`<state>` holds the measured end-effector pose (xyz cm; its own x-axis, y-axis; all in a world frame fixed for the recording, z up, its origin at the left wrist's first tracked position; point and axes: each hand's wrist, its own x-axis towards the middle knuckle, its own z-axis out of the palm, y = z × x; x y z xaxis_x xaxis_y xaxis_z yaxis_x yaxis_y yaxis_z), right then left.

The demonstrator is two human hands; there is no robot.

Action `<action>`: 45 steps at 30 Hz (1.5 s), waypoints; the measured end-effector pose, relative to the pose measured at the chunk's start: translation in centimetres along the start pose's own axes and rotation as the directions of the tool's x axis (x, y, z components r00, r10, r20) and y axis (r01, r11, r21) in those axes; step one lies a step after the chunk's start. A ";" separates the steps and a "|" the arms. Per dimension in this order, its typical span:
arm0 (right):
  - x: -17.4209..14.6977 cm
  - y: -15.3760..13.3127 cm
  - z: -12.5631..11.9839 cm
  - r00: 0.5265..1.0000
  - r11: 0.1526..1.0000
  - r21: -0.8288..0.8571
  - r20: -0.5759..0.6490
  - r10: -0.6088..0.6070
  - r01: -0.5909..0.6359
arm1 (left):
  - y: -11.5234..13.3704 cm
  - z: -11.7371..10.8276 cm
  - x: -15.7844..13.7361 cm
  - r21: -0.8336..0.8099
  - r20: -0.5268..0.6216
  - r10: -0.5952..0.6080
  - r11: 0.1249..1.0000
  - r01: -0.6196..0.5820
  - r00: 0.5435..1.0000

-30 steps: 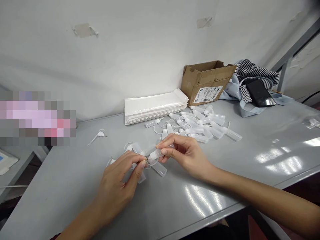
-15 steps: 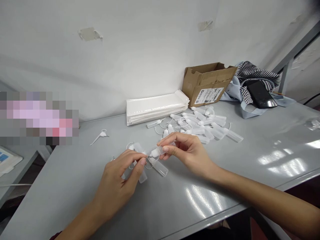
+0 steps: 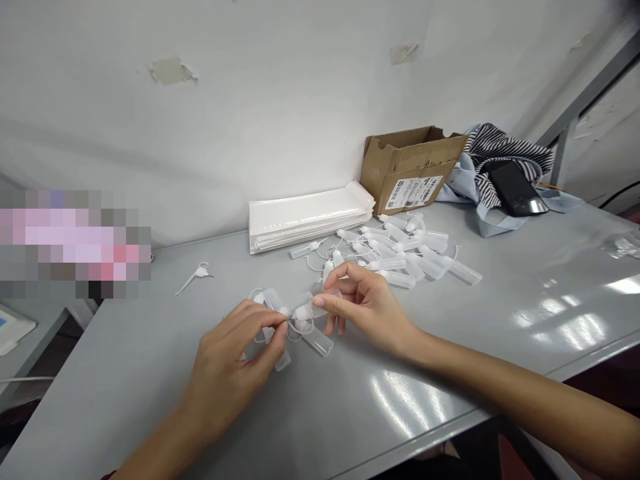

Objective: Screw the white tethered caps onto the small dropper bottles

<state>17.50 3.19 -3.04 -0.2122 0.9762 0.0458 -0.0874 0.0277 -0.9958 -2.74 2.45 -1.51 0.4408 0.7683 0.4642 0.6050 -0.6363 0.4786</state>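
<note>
Between my hands is a small translucent squeeze bottle [image 3: 303, 312] with a white top and a thin tip pointing left. My right hand [image 3: 367, 310] grips its body with thumb and fingers. At the thin tip, the thumb and forefinger of my left hand [image 3: 235, 350] are pinched together; the fingertips cover the tip's end. A thin tether loop hangs below the white top. Similar bottles lie under and beside my hands, one clear bottle [image 3: 319, 340] just below the held one. A bigger pile of bottles [image 3: 430, 263] spreads behind my right hand.
A loose white cap with a loop and strap [image 3: 201, 272] lies at the left. Behind are a stack of white padded envelopes [image 3: 305, 213], an open cardboard box [image 3: 400, 173], striped cloth [image 3: 505, 143] and a black phone [image 3: 515, 189]. A wall bounds the grey table [image 3: 450, 347].
My right fingers have shifted on the bottle and the lower ones now extend below it. The tether loop shows more clearly. My left pinch stays at the tip; the view has shifted slightly.
</note>
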 end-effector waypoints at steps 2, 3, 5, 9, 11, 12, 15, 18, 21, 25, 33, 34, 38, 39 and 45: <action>0.5 -0.1 -0.7 0.997 0.973 -0.218 -0.007 -0.079 0.075 | -0.3 -0.5 0.2 0.008 0.009 -0.067 0.998 0.067 0.998; 0.8 -0.2 -1.1 0.991 0.924 -0.364 -0.022 -0.133 0.116 | -0.4 -0.8 0.3 0.015 0.008 -0.095 0.995 0.095 0.995; 1.4 -0.2 -1.9 0.972 0.718 -0.682 -0.047 -0.232 0.138 | -0.8 -1.2 0.5 0.021 0.002 -0.114 0.993 0.114 0.994; 2.3 0.3 -2.8 0.971 0.242 -0.970 -0.089 -0.223 -0.033 | -1.5 -1.5 0.5 0.026 -0.061 0.025 0.999 -0.023 0.998; 2.5 0.6 -2.9 0.975 0.185 -0.981 -0.090 -0.202 -0.052 | -1.6 -1.4 0.4 0.081 -0.122 0.109 0.992 -0.099 0.986; 2.5 0.7 -3.0 0.977 0.182 -0.982 -0.081 -0.196 -0.045 | -1.7 -1.2 0.4 0.116 -0.152 0.137 0.986 -0.120 0.979; 2.7 1.0 -3.0 0.984 0.166 -0.986 -0.049 -0.169 -0.021 | -1.6 -0.8 0.3 0.205 -0.219 0.180 0.969 -0.135 0.959; 2.7 1.0 -3.1 0.989 0.173 -0.985 -0.025 -0.144 0.000 | -1.7 -0.6 0.4 0.249 -0.250 0.196 0.959 -0.133 0.948; 2.8 1.1 -3.3 0.990 0.202 -0.979 -0.023 -0.140 0.005 | -1.8 -0.5 0.4 0.269 -0.250 0.202 0.954 -0.132 0.947; 2.9 1.1 -3.5 0.983 0.262 -0.964 -0.093 -0.158 -0.049 | -1.7 -0.5 0.3 0.276 -0.240 0.209 0.951 -0.140 0.948; 3.4 1.1 -4.1 0.939 0.442 -0.894 -0.204 -0.278 -0.064 | -1.7 -0.3 0.4 0.290 -0.302 0.267 0.940 -0.179 0.915; 3.4 1.0 -4.1 0.930 0.463 -0.886 -0.200 -0.309 -0.036 | -1.7 -0.3 0.5 0.290 -0.299 0.264 0.941 -0.176 0.917; 2.8 0.5 -3.7 0.884 0.503 -0.859 -0.156 -0.441 0.099 | -1.6 -0.3 0.5 0.278 -0.290 0.267 0.942 -0.186 0.919; 2.7 0.4 -3.5 0.865 0.499 -0.854 -0.133 -0.485 0.148 | -1.6 -0.3 0.4 0.275 -0.289 0.271 0.942 -0.192 0.918; 1.6 0.1 -2.2 0.681 0.344 -0.815 0.081 -0.728 0.466 | -0.8 -0.5 0.2 0.183 -0.163 0.079 0.982 -0.048 0.983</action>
<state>19.34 5.21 -3.22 -0.1601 0.6267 0.7626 0.6646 0.6397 -0.3862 -3.45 3.04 -1.44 0.3734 0.6939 0.6157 0.6943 -0.6492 0.3107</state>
